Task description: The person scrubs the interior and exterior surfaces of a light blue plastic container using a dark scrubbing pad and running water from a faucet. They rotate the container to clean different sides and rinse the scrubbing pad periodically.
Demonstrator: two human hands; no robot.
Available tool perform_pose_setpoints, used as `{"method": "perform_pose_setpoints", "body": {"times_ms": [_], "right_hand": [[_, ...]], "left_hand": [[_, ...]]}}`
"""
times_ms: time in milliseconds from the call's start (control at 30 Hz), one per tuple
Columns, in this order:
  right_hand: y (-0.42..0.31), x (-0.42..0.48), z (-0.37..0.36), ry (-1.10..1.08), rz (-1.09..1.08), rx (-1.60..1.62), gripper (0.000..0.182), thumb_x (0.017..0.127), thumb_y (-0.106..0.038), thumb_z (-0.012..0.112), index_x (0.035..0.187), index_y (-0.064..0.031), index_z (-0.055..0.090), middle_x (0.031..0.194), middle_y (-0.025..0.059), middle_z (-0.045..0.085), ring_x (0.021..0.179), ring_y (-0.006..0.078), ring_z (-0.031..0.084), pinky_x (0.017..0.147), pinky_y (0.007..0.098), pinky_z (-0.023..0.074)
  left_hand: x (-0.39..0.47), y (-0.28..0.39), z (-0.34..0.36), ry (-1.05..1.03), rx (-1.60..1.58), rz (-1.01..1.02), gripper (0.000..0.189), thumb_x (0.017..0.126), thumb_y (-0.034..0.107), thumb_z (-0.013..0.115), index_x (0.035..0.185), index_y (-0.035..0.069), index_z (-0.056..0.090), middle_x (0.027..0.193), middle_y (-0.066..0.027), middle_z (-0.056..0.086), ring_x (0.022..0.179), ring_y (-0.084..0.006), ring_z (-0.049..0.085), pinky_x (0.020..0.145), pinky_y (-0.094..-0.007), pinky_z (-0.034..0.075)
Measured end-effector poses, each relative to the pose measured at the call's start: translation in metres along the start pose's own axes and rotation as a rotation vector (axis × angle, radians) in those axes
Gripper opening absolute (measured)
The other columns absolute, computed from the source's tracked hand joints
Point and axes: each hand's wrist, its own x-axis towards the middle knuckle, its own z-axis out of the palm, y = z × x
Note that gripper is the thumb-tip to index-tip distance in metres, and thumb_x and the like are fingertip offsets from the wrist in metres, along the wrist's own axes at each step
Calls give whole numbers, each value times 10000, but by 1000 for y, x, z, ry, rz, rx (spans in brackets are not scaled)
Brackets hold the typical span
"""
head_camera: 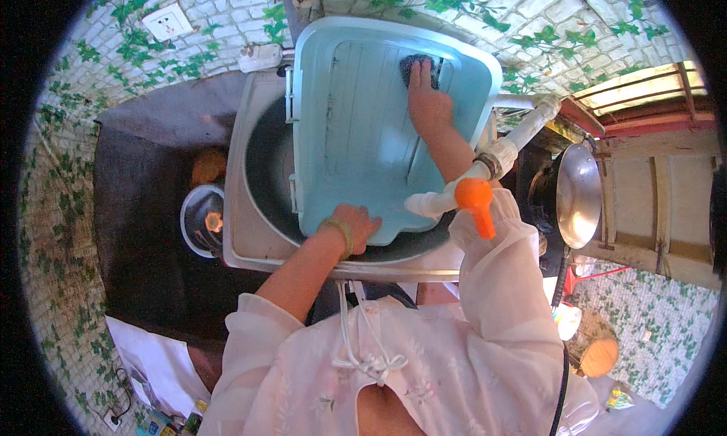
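A light blue plastic storage bin [363, 123] with latches on its left side rests tilted in a metal sink [267, 163]. Low on the bin, my left hand [355, 226] holds the edge nearest me, a pale bangle on its wrist. Near the bin's upper right, my right hand [429, 98] presses a dark mesh scouring pad [419, 69] against the inner surface, fingers spread over it. A white plastic pipe tap [426, 204] with an orange handle [474, 200] reaches over the bin's lower right, above my right forearm.
The sink's rim [363, 272] lies between me and the bin. On the left stands a bucket [196, 220] beside the sink. A metal wok [579, 197] is at the right. A brick-patterned wall with a socket [167, 22] rises behind.
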Motion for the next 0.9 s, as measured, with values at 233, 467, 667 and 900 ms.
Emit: {"method": "perform_pose_setpoints", "body": {"times_ms": [233, 467, 667, 900], "right_hand": [[-23, -66, 18, -123, -97, -33, 478, 819, -98, 450, 1282, 6, 388, 1345, 262, 339, 581, 298, 635, 473, 388, 513], [-44, -178, 143, -653, 101, 330, 399, 812, -163, 472, 1173, 7, 486, 1209, 240, 478, 691, 365, 624, 569, 465, 518], [-44, -155, 88, -947, -307, 405, 323, 791, -164, 495, 1089, -47, 541, 996, 200, 590, 876, 354, 590, 697, 456, 483], [-44, -124, -38, -971, -305, 729, 271, 776, -130, 526, 1031, -45, 560, 989, 194, 604, 957, 365, 564, 790, 428, 459]], "left_hand": [[3, -2, 3, 19, -3, 14, 613, 669, 195, 618, 1262, 196, 461, 1127, -177, 539, 939, -334, 587, 732, -453, 492], [3, 2, 0, 32, -3, 39, 594, 670, 208, 625, 1246, 211, 481, 1088, -174, 560, 923, -330, 596, 729, -455, 494], [4, -3, 8, 40, -10, 2, 578, 675, 199, 612, 1238, 229, 488, 1086, -166, 562, 925, -320, 599, 742, -459, 494], [-9, 5, -8, 14, -28, -39, 418, 707, 192, 587, 1124, 163, 572, 1044, -131, 608, 978, -280, 585, 809, -395, 473]]}}
